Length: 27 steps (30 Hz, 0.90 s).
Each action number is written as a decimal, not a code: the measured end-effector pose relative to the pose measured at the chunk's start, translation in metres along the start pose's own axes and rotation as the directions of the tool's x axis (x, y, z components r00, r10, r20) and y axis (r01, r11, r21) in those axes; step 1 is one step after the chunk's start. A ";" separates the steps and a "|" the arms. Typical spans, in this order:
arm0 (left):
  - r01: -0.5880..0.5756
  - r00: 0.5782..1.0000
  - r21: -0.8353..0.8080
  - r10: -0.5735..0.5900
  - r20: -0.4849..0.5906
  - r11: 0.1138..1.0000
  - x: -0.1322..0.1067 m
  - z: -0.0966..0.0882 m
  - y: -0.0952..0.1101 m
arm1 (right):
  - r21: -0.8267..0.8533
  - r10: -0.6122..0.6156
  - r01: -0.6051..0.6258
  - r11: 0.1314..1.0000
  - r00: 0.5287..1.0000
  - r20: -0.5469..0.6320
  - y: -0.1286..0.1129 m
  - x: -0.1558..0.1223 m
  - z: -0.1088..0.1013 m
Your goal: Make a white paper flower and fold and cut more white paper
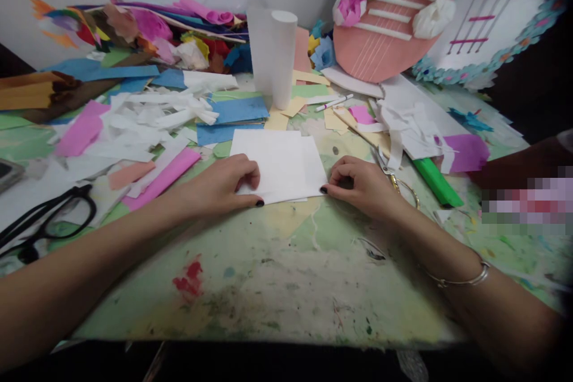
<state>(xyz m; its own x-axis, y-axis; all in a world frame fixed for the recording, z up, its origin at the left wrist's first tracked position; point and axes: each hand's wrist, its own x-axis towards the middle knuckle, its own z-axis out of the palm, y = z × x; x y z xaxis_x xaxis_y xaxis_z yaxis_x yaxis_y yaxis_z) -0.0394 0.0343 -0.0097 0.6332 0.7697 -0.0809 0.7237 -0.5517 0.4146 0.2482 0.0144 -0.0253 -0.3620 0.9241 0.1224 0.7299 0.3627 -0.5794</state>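
Note:
A sheet of white paper (284, 158) lies on the table in front of me; it looks folded, with layers slightly out of line. My left hand (233, 185) has its fingers curled and its thumb at the near left edge of the paper, pinching it. At the near right corner, my right hand (362, 185) grips the paper between thumb and curled fingers. Scissors (387, 170) with gold-coloured handles lie beside my right hand, partly hidden by it. Behind the paper stands a partly rolled white sheet (283, 59).
Heaped white paper strips (152, 113), blue paper pieces (242, 110) and a pink strip (163, 182) lie to the left. Black glasses (67, 215) rest at far left. A green roll (436, 182) lies right, near another person's arm (523, 161). A pink decorated board (380, 42) leans behind.

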 end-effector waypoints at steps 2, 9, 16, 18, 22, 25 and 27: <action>-0.103 0.994 0.017 0.104 -0.020 0.994 -0.002 0.003 0.001 | 0.007 0.020 -0.020 1.000 1.000 -0.001 -0.001 0.000 0.000; -0.367 0.928 0.265 0.370 0.040 0.892 -0.006 0.011 0.000 | 0.017 0.041 -0.040 0.999 0.999 -0.025 -0.001 0.000 0.001; -0.376 0.915 0.434 0.403 0.031 0.819 -0.014 0.010 0.015 | -0.181 -0.399 0.376 0.909 0.910 -0.111 -0.005 -0.006 0.008; -0.383 0.902 0.478 0.432 0.009 0.790 -0.016 0.013 0.020 | -0.258 -0.525 0.499 0.827 0.850 -0.041 -0.011 -0.008 0.010; -0.402 0.876 0.539 0.482 -0.010 0.741 -0.017 0.018 0.026 | -0.347 -0.550 0.560 0.752 0.824 0.138 -0.024 -0.011 0.012; -0.413 0.862 0.545 0.506 -0.025 0.730 -0.017 0.018 0.027 | -0.397 -0.536 0.548 0.736 0.830 0.152 -0.027 -0.011 0.009; -0.414 0.859 0.535 0.511 -0.039 0.736 -0.017 0.015 0.027 | -0.419 -0.527 0.533 0.736 0.838 0.140 -0.026 -0.011 0.007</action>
<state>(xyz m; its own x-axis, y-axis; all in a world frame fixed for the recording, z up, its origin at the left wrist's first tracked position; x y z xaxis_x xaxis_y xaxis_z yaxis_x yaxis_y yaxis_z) -0.0263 0.0013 -0.0103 0.9028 0.3914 0.1782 0.4176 -0.8967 -0.1464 0.2287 -0.0065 -0.0173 -0.7693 0.5663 0.2958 0.5867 0.8094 -0.0237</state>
